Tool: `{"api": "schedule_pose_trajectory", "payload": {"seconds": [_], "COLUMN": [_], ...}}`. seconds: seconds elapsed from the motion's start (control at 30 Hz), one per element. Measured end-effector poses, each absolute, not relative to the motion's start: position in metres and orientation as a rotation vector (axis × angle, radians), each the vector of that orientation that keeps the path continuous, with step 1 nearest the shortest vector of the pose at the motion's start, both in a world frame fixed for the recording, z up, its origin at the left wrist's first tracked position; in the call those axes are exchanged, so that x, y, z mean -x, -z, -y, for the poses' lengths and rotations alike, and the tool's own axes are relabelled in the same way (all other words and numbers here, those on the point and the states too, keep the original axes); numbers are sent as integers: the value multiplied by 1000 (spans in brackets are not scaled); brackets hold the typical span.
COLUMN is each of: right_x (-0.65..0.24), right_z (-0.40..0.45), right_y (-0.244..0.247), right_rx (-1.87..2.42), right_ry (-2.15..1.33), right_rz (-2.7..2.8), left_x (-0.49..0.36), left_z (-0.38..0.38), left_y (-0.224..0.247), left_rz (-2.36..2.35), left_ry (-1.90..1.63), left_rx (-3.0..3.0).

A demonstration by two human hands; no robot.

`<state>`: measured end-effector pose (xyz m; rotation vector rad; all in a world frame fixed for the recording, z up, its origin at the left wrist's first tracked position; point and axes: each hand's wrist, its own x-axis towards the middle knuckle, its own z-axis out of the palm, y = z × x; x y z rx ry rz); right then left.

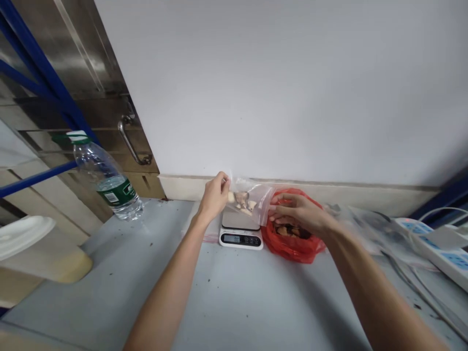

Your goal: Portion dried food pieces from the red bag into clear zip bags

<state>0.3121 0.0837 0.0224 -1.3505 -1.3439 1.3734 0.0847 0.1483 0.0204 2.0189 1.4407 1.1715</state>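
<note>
My left hand [215, 197] is closed on the left end of a clear plastic bag [261, 202]. Inside the bag lie several pale and brown pieces that look like dried mushroom slices [242, 201]. At the bag's right edge is my right hand [300, 210], its fingertips on the plastic. Under the bag stands a small white digital scale [241, 240], its plate partly hidden and its display lit. Below my right hand sits a red plastic bag [292, 251], open at the top, with more brown pieces [292, 231] in it.
On the left are a water bottle [119, 192] and a lidded plastic tub [47, 253]. Flat clear bags [360, 224], cables and a white power strip [438, 248] lie to the right. A white wall [274, 87] rises behind the grey table [234, 302].
</note>
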Motion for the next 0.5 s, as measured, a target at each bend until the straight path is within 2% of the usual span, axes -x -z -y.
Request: {"api": "schedule_pose_trajectory", "payload": {"seconds": [0.1,0.27,0.5], "right_x": [-310,-313,-323], "right_z": [-86,-89,-88], "right_y": [-17,-19,-25], "right_rx": [1363,1436,1341], "right_ry": [-1363,-1150,-1372], "right_rz": [1317,1307,1498], "left_x": [-86,-90,-91], "left_z": [-148,-147,-151], "left_y": [-21,-21,-13], "left_rz": [-1411,-1368,-1392], "left_ry": [-1167,-1156,-1121], "left_rx": [-2027,-2023,-2035]}}
